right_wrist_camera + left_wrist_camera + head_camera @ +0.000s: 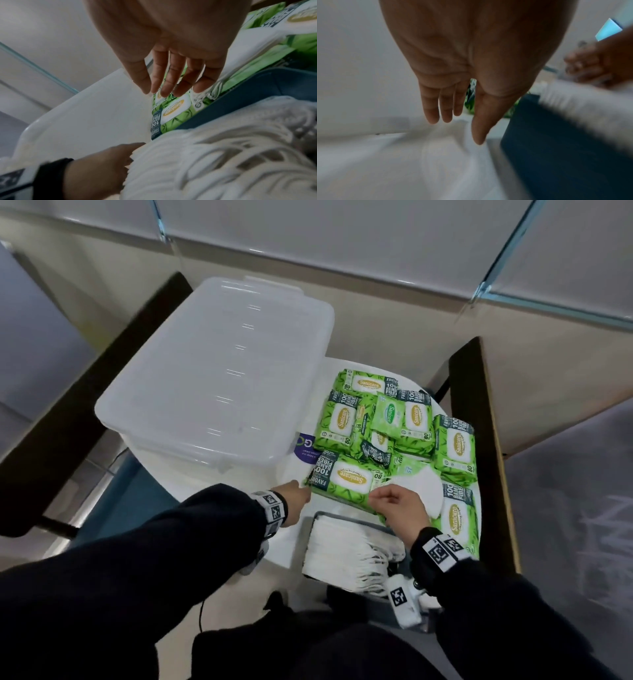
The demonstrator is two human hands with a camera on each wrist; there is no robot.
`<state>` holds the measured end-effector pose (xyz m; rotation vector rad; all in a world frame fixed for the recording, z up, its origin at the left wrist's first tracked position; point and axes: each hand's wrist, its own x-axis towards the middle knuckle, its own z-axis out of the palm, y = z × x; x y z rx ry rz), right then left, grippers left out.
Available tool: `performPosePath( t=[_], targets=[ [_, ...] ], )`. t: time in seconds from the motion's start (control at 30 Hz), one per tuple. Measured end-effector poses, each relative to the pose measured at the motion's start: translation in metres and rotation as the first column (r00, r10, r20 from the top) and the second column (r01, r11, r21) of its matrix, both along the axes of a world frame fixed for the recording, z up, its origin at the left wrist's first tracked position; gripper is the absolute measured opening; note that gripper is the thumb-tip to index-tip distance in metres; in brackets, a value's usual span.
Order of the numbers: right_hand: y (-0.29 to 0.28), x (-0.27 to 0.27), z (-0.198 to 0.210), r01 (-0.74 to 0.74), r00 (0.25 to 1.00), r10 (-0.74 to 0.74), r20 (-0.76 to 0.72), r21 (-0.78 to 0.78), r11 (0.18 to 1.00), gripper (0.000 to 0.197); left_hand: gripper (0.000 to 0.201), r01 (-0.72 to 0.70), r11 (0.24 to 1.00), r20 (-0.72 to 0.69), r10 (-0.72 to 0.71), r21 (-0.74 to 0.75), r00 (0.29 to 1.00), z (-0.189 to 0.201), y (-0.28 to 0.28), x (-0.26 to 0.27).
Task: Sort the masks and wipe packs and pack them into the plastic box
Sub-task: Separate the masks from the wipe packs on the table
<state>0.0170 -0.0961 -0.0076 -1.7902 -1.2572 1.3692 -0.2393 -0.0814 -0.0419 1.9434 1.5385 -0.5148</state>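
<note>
A closed clear plastic box [219,371] stands at the table's back left. Several green wipe packs [404,419] lie heaped to its right. The nearest wipe pack [346,477] [173,112] lies between my hands. My left hand [305,494] [453,121] reaches its left end with straight fingers and holds nothing. My right hand [380,498] [173,89] hovers over its right end, fingers loose and empty. A loose white mask [428,484] lies just right of that hand. A stack of white masks [342,546] [223,148] fills a dark blue tray [342,514] [257,86] near me.
The round white table [291,542] is small and crowded. Dark wooden chair backs stand at its left [68,405] and right [479,440]. A purple and white sheet [303,450] lies under the box's near corner. A cream wall lies behind.
</note>
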Motion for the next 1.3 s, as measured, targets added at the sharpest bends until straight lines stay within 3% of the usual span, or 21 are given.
performPosePath(
  t=[0.13, 0.23, 0.3, 0.37, 0.5, 0.57, 0.63, 0.67, 0.73, 0.77, 0.83, 0.93, 1.0, 1.1, 1.17, 1.23, 1.3],
  targets=[
    [-0.011, -0.015, 0.005, 0.084, 0.996, -0.083, -0.011, 0.017, 0.996, 0.008, 0.057, 0.203, 0.972, -0.081, -0.194, 0.119, 0.978, -0.018, -0.012, -0.011],
    [-0.017, -0.021, 0.016, 0.173, 0.983, -0.172, -0.069, 0.006, 0.985, 0.007, 0.039, 0.214, 0.967, -0.083, -0.204, 0.137, 0.975, -0.016, -0.011, -0.013],
    [-0.022, -0.024, 0.025, 0.225, 0.970, -0.225, -0.098, -0.012, 0.974, 0.006, 0.030, 0.118, 0.982, 0.002, -0.119, 0.148, 0.993, -0.008, -0.010, -0.008],
    [-0.028, -0.028, 0.034, 0.242, 0.961, -0.241, -0.135, -0.013, 0.970, 0.009, 0.029, -0.039, 0.981, 0.207, -0.001, 0.189, 0.978, 0.016, -0.008, 0.003],
    [-0.041, -0.039, 0.060, 0.100, 0.978, -0.076, -0.194, 0.120, 0.988, 0.023, 0.026, -0.226, 0.884, 0.476, 0.004, 0.409, 0.879, 0.088, 0.004, 0.025],
    [-0.043, -0.043, 0.071, 0.043, 0.983, -0.001, -0.184, 0.221, 0.974, 0.032, 0.020, -0.334, 0.877, 0.613, 0.058, 0.347, 0.788, 0.109, 0.015, 0.035],
    [-0.040, -0.043, 0.078, -0.010, 0.991, 0.049, -0.125, 0.296, 0.955, 0.044, 0.013, -0.463, 0.882, 0.750, 0.247, 0.089, 0.613, 0.118, 0.027, 0.047],
    [-0.037, -0.042, 0.079, -0.042, 0.995, 0.070, -0.077, 0.323, 0.945, 0.050, 0.011, -0.514, 0.852, 0.785, 0.387, -0.104, 0.483, 0.121, 0.030, 0.053],
    [-0.031, -0.036, 0.077, -0.094, 0.996, 0.087, 0.036, 0.375, 0.922, 0.054, 0.007, -0.510, 0.715, 0.725, 0.649, -0.478, 0.231, 0.124, 0.033, 0.063],
    [-0.028, -0.031, 0.075, -0.086, 0.996, 0.065, 0.065, 0.402, 0.912, 0.049, 0.007, -0.483, 0.653, 0.669, 0.724, -0.584, 0.170, 0.124, 0.033, 0.068],
    [-0.020, -0.019, 0.073, 0.025, 0.999, -0.038, 0.023, 0.422, 0.906, 0.031, 0.018, -0.489, 0.614, 0.616, 0.766, -0.619, 0.183, 0.121, 0.036, 0.075],
    [-0.009, 0.007, 0.079, 0.204, 0.975, -0.162, -0.150, 0.333, 0.921, 0.013, 0.047, -0.550, 0.664, 0.646, 0.715, -0.506, 0.269, 0.119, 0.042, 0.087],
    [-0.002, 0.028, 0.083, 0.277, 0.937, -0.228, -0.264, 0.167, 0.946, 0.005, 0.051, -0.546, 0.721, 0.716, 0.638, -0.426, 0.284, 0.117, 0.044, 0.098],
    [0.006, 0.059, 0.082, 0.365, 0.853, -0.366, -0.372, -0.076, 0.928, 0.018, 0.049, -0.390, 0.799, 0.789, 0.567, -0.457, 0.238, 0.113, 0.046, 0.123],
    [0.014, 0.079, 0.077, 0.370, 0.831, -0.397, -0.390, -0.145, 0.918, 0.024, 0.054, -0.285, 0.796, 0.772, 0.596, -0.533, 0.222, 0.104, 0.049, 0.143],
    [0.021, 0.097, 0.071, 0.350, 0.810, -0.398, -0.431, -0.190, 0.917, 0.022, 0.059, -0.238, 0.798, 0.751, 0.601, -0.553, 0.272, 0.094, 0.053, 0.162],
    [0.029, 0.115, 0.063, 0.369, 0.782, -0.434, -0.447, -0.229, 0.901, 0.022, 0.046, -0.218, 0.805, 0.735, 0.593, -0.552, 0.328, 0.083, 0.054, 0.177]
  ],
)
